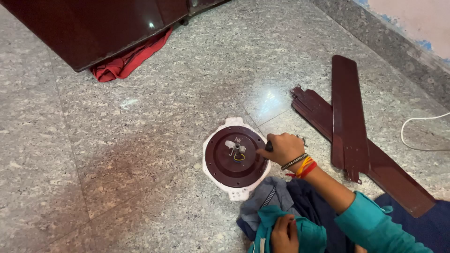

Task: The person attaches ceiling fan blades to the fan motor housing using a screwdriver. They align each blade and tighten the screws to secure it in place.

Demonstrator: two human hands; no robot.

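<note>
A round maroon fan motor housing (225, 164) lies on the floor, resting on a white mount (234, 122), with a short shaft and wires at its centre. My right hand (282, 149) is closed around a dark tool handle (268, 146) at the housing's right edge. My left hand (284, 234) rests low in the view, fingers curled on teal cloth (309, 236) by my knee. Grey and navy fabric lies beside it.
Two maroon fan blades (349, 117) lie crossed on the granite floor to the right. A white cable (412, 136) curls beyond them. A dark red cabinet (89, 28) stands at the top left with a red cloth (126, 63) under its edge. A wall runs along the top right.
</note>
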